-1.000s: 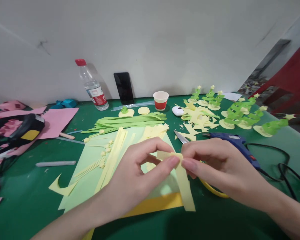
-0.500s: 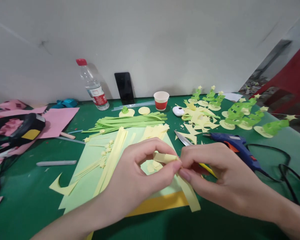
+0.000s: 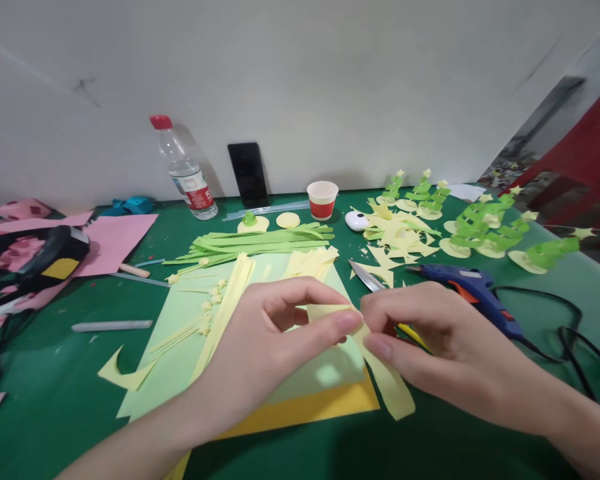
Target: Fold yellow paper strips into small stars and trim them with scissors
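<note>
- The pale yellow paper strip is at centre, slightly right, of the frame, held up between both hands.
- Left hand: fingers together, clamped on the strip's upper part; its short end shows above the thumb.
- Right hand: thumb and forefinger together, clamped on the strip just beside the left thumb tip. The remaining fingers are curled; their exact contact cannot be told.
- The strip's long end slants down and right, below the right thumb, its cut end free of both hands.
- Beneath lie a pale green sheet and a yellow-orange sheet, the latter's edge running left of the strip's lower end.
- The green worktop shows between that end and the bottom edge of the frame.
- Scissors lie partly behind the right hand, blades pointing to upper left; a blue glue gun lies beyond that hand, limiting room at right.
- Green strips lie beyond the pale green sheet; yellow offcuts are at upper right of centre.
</note>
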`<state>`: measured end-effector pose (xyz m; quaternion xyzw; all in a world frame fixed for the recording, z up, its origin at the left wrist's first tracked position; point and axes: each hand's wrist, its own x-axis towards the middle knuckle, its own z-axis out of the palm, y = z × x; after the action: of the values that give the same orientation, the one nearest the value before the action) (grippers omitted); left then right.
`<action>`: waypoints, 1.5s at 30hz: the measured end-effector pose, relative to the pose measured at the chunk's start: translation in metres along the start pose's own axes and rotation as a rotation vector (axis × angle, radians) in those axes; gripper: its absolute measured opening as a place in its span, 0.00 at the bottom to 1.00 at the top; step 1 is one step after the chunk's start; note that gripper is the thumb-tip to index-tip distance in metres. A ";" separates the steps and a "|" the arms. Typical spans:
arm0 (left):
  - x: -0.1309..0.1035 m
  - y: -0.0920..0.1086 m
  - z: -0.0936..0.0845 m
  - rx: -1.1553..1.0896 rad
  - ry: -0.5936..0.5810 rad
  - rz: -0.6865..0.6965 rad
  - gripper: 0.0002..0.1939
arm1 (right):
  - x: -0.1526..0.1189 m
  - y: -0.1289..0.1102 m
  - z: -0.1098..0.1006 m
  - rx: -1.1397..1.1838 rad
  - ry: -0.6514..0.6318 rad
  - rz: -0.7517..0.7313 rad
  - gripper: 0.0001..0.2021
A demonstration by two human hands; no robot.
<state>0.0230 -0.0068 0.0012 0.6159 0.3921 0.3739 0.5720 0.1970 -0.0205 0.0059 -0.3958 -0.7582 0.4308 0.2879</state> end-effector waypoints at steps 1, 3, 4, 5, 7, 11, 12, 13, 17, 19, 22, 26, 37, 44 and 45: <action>0.000 0.000 0.000 -0.013 -0.006 -0.005 0.08 | 0.000 0.000 0.000 0.015 -0.011 0.016 0.12; 0.001 0.000 0.000 -0.040 -0.011 -0.017 0.09 | 0.000 -0.001 -0.001 0.021 -0.020 0.036 0.11; 0.001 0.001 0.000 -0.051 -0.010 -0.023 0.09 | -0.001 -0.001 -0.002 0.018 -0.019 0.039 0.11; 0.001 0.001 0.000 -0.059 -0.009 -0.025 0.09 | -0.001 -0.002 -0.002 0.014 -0.018 0.041 0.11; 0.001 0.001 0.000 -0.070 -0.003 -0.026 0.09 | -0.002 -0.002 -0.002 0.015 -0.015 0.043 0.11; -0.001 -0.001 0.000 -0.112 -0.027 -0.018 0.09 | -0.003 -0.002 -0.001 0.036 -0.021 0.056 0.12; -0.001 -0.001 0.000 -0.121 -0.031 -0.010 0.09 | -0.003 -0.002 -0.001 0.039 -0.023 0.054 0.12; -0.001 -0.001 -0.001 -0.127 -0.034 0.000 0.10 | -0.003 -0.002 -0.001 0.042 -0.023 0.049 0.12; -0.001 0.000 -0.001 -0.119 -0.039 0.039 0.10 | -0.001 -0.001 -0.002 0.032 -0.049 0.034 0.12; -0.001 0.000 0.000 -0.075 -0.026 0.065 0.11 | 0.000 -0.001 -0.003 -0.003 -0.067 0.019 0.13; -0.002 0.002 0.000 0.024 0.004 0.109 0.13 | -0.001 -0.001 -0.003 -0.068 -0.071 -0.013 0.14; -0.001 0.004 0.000 0.091 0.016 0.099 0.12 | -0.004 -0.001 -0.001 -0.074 -0.029 0.000 0.13; -0.003 0.004 -0.002 -0.074 0.038 0.034 0.07 | -0.003 0.002 -0.003 -0.043 0.074 -0.089 0.13; -0.002 0.005 0.003 0.107 -0.036 0.033 0.09 | -0.002 0.003 -0.003 -0.014 0.040 -0.140 0.15; -0.002 0.005 0.004 0.118 -0.037 0.033 0.09 | -0.002 0.004 -0.003 -0.015 0.038 -0.145 0.15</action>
<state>0.0259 -0.0101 0.0057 0.6617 0.3925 0.3483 0.5355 0.2015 -0.0197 0.0040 -0.3502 -0.7826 0.3953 0.3296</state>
